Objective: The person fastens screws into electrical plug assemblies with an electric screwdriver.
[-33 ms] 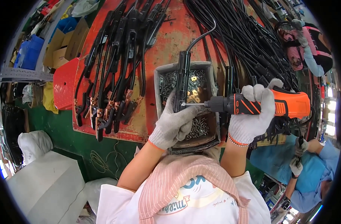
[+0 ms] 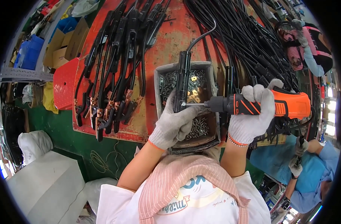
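Observation:
My left hand, in a knitted white glove, closes around the lower end of a black tubular handle. A cable leaves the handle's far end. My right hand, also gloved, grips an orange and black power screwdriver. Its bit points left and meets a small silver screw in the handle's side; whether the tip is fully seated is too small to tell. Beneath both lies an open bin of loose screws and brass-coloured clips.
Black holders with copper ends lie in a cluster on the red worktable to the left. Black cables cover its right part. Two people work at the right edge. A white box stands at lower left.

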Motion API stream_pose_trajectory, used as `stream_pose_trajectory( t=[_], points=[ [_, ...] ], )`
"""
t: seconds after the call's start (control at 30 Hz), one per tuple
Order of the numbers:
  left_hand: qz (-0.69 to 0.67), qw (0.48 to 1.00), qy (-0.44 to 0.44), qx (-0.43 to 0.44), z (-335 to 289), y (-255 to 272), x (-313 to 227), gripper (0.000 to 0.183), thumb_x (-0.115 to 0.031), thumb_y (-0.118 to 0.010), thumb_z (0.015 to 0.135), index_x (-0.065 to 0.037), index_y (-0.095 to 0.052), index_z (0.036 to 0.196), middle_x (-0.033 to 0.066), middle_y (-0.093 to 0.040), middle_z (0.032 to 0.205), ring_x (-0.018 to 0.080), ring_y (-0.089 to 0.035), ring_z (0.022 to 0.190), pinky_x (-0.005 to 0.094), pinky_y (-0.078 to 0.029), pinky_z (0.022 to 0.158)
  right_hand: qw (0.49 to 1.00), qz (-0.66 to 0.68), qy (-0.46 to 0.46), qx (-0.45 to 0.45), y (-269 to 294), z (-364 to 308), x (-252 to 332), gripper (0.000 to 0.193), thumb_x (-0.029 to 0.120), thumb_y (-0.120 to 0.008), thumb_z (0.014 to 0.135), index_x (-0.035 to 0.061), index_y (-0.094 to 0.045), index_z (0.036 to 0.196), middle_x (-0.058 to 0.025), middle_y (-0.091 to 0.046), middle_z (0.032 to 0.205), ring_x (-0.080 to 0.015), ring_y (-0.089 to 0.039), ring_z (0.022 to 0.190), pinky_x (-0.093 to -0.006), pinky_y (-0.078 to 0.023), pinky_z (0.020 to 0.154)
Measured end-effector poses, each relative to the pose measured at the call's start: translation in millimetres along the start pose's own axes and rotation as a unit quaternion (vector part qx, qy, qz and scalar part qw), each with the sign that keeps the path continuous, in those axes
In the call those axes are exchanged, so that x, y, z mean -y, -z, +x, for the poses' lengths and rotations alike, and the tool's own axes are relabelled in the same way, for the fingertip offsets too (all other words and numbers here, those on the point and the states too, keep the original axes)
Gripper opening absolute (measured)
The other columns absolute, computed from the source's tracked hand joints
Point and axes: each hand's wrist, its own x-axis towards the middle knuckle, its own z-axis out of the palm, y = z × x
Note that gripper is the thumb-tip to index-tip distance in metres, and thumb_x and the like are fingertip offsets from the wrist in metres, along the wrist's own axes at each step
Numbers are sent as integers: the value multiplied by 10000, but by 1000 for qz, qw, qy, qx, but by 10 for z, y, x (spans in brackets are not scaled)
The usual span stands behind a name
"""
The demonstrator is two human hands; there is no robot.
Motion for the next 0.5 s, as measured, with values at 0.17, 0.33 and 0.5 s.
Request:
stream_pose_trajectory(
  t=[0.17, 0.33, 0.5],
  points=[
    [-44, 998, -8, -38, -34, -42, -41, 286, -139, -559, 927, -131, -446, 1190, 15, -549, 704, 68, -389, 400, 209, -287, 309, 1000, 17, -3, 18, 7, 4, -28, 494, 30, -562, 886, 87, -386, 1344, 4, -395, 684, -102, -363, 594, -270, -368, 603],
    [50, 997, -19, -47, 154, -114, 38, 174, -236, -534, 940, -139, -517, 1083, 20, -611, 769, 89, -422, 411, 213, -300, 331, 998, -50, 2, 49, -101, -2, 97, 194, 84, -518, 912, 107, -492, 1103, 28, -309, 647, -97, -287, 577, -257, -286, 564],
    [58, 996, -57, -44, 133, 152, 132, 130, -257, -557, 969, -133, -543, 932, -37, -577, 711, 43, -490, 531, 169, -356, 427, 993, -52, -92, -52, 22, -69, 116, 336, -42, -652, 838, 46, -523, 1135, -29, -627, 819, -118, -628, 713, -299, -542, 701]
  ],
)
